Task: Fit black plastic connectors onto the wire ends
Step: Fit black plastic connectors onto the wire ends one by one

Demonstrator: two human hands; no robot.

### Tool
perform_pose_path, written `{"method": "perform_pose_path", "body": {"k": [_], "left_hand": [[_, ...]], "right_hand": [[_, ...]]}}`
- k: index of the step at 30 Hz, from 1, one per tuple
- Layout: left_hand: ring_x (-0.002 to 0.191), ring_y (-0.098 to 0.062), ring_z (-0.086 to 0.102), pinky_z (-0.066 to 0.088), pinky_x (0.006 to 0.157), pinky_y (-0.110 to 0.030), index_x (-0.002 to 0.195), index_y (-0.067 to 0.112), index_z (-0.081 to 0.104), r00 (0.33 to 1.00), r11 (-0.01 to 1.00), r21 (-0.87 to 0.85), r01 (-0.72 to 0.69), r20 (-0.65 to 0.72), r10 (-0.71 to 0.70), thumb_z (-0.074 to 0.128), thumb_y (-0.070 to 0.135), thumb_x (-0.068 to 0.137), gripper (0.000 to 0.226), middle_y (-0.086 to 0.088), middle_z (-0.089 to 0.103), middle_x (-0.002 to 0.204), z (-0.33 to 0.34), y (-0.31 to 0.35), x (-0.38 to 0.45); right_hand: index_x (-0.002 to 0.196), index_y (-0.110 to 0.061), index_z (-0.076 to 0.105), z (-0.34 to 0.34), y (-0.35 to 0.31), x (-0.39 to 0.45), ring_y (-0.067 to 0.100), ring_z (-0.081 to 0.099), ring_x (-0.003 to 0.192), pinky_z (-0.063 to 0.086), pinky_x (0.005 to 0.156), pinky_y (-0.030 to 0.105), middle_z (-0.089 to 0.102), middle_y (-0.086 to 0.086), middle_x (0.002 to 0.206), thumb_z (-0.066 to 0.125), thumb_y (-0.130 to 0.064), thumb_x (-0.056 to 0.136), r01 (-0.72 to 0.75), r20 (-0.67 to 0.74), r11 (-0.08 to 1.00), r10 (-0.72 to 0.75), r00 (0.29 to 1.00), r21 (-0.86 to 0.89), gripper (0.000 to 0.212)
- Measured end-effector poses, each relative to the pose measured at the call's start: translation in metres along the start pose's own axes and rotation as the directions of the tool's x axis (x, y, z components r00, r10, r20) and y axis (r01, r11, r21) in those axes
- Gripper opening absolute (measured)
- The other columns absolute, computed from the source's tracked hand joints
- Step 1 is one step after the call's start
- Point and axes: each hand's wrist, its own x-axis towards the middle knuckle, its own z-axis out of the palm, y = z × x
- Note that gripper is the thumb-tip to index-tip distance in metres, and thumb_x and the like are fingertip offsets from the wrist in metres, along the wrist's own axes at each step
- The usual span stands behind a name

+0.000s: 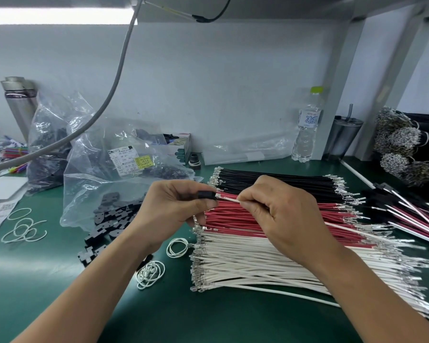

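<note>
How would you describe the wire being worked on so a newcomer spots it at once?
Start at the flat stack of wires on the green mat, banded black, red and white. Above its red band, the hands meet. The white wire pinched by the right hand is the only one lifted off the stack, its metal tip at the black connector in the left hand.

Your left hand point(174, 206) and right hand point(280, 214) meet above the wire stack point(270, 246), which lies on the mat point(159, 313). Left of the stack sit loose connectors point(109, 226) and the bags point(97, 169); behind it, against the wall, stands a bottle point(306, 129).
</note>
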Motion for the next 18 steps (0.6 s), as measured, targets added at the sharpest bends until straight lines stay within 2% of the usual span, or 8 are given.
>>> {"method": "perform_pose_path", "body": {"k": [5, 8, 12, 14, 16, 18], "left_hand": [[0.056, -0.019, 0.067, 0.053, 0.051, -0.025, 0.096, 0.017, 0.083, 0.999, 1.000, 0.017, -0.006, 0.042, 0.005, 0.086, 0.021, 0.070, 0.027, -0.015, 0.077, 0.077, 0.002, 0.000, -0.001], [0.058, -0.018, 0.068, 0.054, 0.054, -0.026, 0.096, 0.020, 0.084, 0.998, 0.997, 0.072, -0.020, 0.067, 0.015, 0.085, 0.024, 0.071, 0.026, -0.012, 0.077, 0.075, 0.001, 0.001, -0.003], [0.056, -0.017, 0.067, 0.053, 0.053, -0.023, 0.095, 0.023, 0.084, 0.995, 0.997, 0.078, -0.015, 0.099, 0.007, 0.084, 0.025, 0.072, 0.022, -0.010, 0.077, 0.072, 0.001, 0.003, -0.004], [0.054, -0.018, 0.067, 0.053, 0.053, -0.023, 0.093, 0.024, 0.084, 0.993, 0.990, 0.138, -0.016, 0.122, -0.001, 0.084, 0.027, 0.073, 0.021, -0.010, 0.076, 0.069, 0.004, 0.003, -0.004], [0.053, -0.019, 0.067, 0.054, 0.052, -0.024, 0.091, 0.027, 0.083, 0.991, 0.979, 0.200, -0.025, 0.131, -0.002, 0.084, 0.031, 0.073, 0.019, -0.010, 0.075, 0.066, 0.006, 0.002, -0.005], [0.051, -0.018, 0.066, 0.054, 0.052, -0.024, 0.090, 0.028, 0.083, 0.994, 0.982, 0.185, -0.026, 0.113, 0.005, 0.083, 0.031, 0.074, 0.017, -0.008, 0.074, 0.065, 0.006, 0.003, -0.005]], "right_hand": [[0.095, -0.026, 0.070, 0.002, -0.004, 0.000, 0.008, 0.054, 0.064, 0.047, 0.052, 0.030, 0.059, -0.012, 0.084, 0.058, -0.029, 0.099, 0.068, 0.009, 0.992, -0.067, 0.998, -0.111, 0.013], [0.096, -0.024, 0.068, 0.007, -0.004, -0.001, 0.008, 0.055, 0.067, 0.049, 0.055, 0.034, 0.058, -0.012, 0.086, 0.059, -0.025, 0.100, 0.061, 0.044, 0.992, -0.057, 0.997, -0.114, 0.010], [0.094, -0.022, 0.068, 0.011, 0.004, 0.000, 0.007, 0.059, 0.082, 0.051, 0.072, 0.036, 0.062, -0.015, 0.088, 0.060, -0.022, 0.099, -0.066, 0.038, 0.988, 0.061, 0.997, 0.141, 0.009], [0.094, -0.021, 0.068, 0.012, -0.002, -0.001, 0.009, 0.058, 0.074, 0.051, 0.064, 0.037, 0.060, -0.013, 0.087, 0.060, -0.022, 0.099, -0.001, 0.013, 0.997, 0.000, 1.000, 0.072, 0.010], [0.094, -0.019, 0.068, 0.014, -0.010, -0.002, 0.013, 0.055, 0.065, 0.049, 0.052, 0.037, 0.058, -0.009, 0.086, 0.060, -0.021, 0.099, 0.093, -0.004, 0.990, -0.094, 0.996, -0.104, 0.009], [0.095, -0.019, 0.069, 0.012, -0.010, 0.000, 0.012, 0.055, 0.064, 0.047, 0.049, 0.032, 0.060, -0.008, 0.086, 0.060, -0.024, 0.099, 0.091, -0.026, 0.986, -0.096, 0.995, -0.139, 0.011]]}}
